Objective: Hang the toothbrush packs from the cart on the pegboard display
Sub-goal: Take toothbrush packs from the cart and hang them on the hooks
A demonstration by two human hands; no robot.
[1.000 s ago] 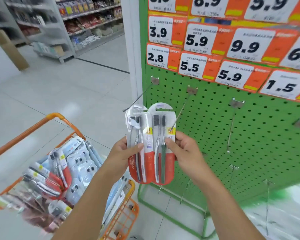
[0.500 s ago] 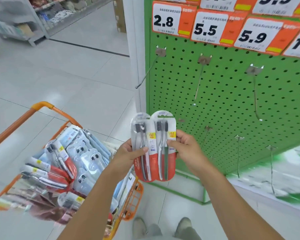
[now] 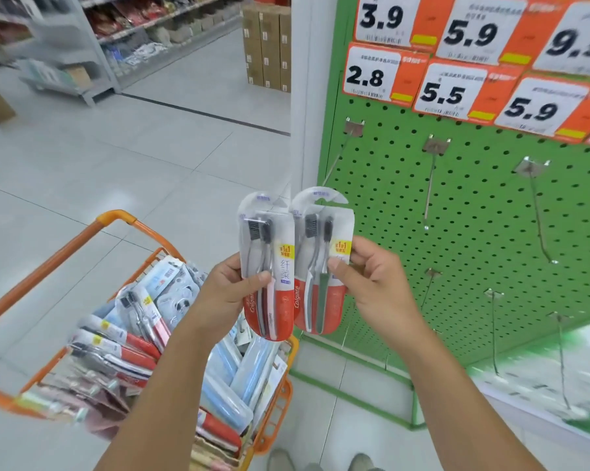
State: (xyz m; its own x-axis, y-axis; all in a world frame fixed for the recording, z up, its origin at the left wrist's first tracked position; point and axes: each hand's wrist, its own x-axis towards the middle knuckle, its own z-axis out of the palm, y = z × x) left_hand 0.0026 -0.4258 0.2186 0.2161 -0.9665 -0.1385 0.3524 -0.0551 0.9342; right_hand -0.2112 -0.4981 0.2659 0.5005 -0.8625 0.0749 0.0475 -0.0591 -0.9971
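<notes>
I hold two red-and-white toothbrush packs upright in front of me. My left hand (image 3: 234, 288) grips the left pack (image 3: 268, 266) by its lower half. My right hand (image 3: 376, 283) pinches the right pack (image 3: 322, 260) along its right edge. A narrow gap separates the two packs. The green pegboard (image 3: 473, 205) stands to the right, with bare metal hooks (image 3: 429, 185) sticking out below orange price tags. The orange cart (image 3: 116, 226) sits at lower left, filled with several more toothbrush packs (image 3: 133, 334).
Price tags (image 3: 453, 86) cover the top of the board. A white pillar (image 3: 303, 96) borders the board's left edge. Store shelves (image 3: 123, 39) and stacked cartons (image 3: 266, 42) stand across the aisle. My shoes (image 3: 320, 462) show at the bottom, on grey tiled floor.
The two packs, held together before, have come apart, one in each hand. The view has tilted back up toward the price tags after dipping down.
</notes>
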